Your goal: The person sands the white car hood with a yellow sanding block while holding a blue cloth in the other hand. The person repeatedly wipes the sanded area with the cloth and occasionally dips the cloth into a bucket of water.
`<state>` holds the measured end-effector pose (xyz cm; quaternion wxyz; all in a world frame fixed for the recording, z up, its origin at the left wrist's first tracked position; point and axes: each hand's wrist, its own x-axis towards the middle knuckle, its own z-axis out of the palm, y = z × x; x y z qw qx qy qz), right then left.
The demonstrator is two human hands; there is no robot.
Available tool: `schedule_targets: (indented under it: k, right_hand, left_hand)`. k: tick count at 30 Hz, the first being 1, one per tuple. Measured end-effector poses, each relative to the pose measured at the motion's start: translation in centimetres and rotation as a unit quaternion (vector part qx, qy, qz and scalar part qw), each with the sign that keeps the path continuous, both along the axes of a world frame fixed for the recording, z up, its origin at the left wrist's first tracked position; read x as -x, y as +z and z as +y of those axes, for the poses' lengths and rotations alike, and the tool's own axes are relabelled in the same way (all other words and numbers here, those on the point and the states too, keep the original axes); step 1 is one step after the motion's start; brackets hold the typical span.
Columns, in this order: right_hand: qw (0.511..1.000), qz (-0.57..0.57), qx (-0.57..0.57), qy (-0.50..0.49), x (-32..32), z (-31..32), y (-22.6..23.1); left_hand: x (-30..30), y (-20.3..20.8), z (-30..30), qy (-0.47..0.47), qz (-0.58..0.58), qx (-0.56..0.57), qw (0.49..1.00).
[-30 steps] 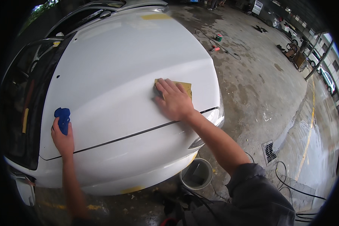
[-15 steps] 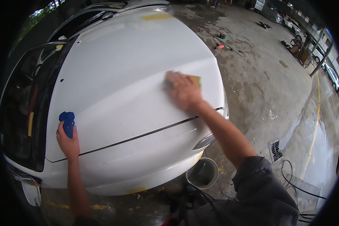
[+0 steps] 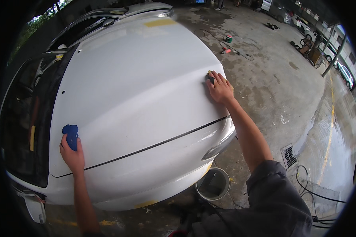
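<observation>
The white car hood point(image 3: 142, 98) stretches out in front of me, its surface dull and bare of trim. Near the windshield side, my left hand point(image 3: 72, 157) is closed around a crumpled blue cloth point(image 3: 71, 136) resting on the hood. At the hood's front edge, my right hand point(image 3: 220, 90) presses down over a dark sanding block point(image 3: 211, 79) with yellowish sandpaper showing at its rim. Most of the block is hidden under my fingers and palm. Below the hood seam lies the white fender point(image 3: 146, 177), with the headlight point(image 3: 216, 150) at its front.
A bucket point(image 3: 228, 187) of water stands on the floor beside the front bumper. Black hoses point(image 3: 324, 198) lie at the lower right near a floor grate point(image 3: 288, 156). A green can point(image 3: 228, 38) and a red tool point(image 3: 226, 51) with a cord sit beyond the car. Another car point(image 3: 89, 29) is parked alongside.
My right hand has slid with the sanding block to the right, from the hood's middle front to its front edge. My left hand with the cloth has barely shifted.
</observation>
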<state>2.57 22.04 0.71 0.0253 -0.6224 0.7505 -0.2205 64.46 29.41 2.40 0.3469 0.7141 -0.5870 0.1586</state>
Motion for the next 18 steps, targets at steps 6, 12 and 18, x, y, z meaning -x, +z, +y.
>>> schedule_targets:
  k: [6, 12, 18]
  right_hand:
    - [0.964, 0.035, -0.034, 0.260, -17.7, 7.3, 0.5]
    - [0.981, 0.010, 0.015, 0.193, -8.5, 5.5, -0.5]
    - [0.975, 0.016, -0.012, 0.221, -15.8, 9.0, 0.2]
  left_hand:
    - [-1.8, 0.4, 1.4, 0.013, -0.016, -0.009, 1.000]
    - [-1.3, -0.2, 0.9, -0.003, 0.001, -0.009, 1.000]
    - [-2.8, -0.1, 1.1, -0.007, 0.000, -0.016, 1.000]
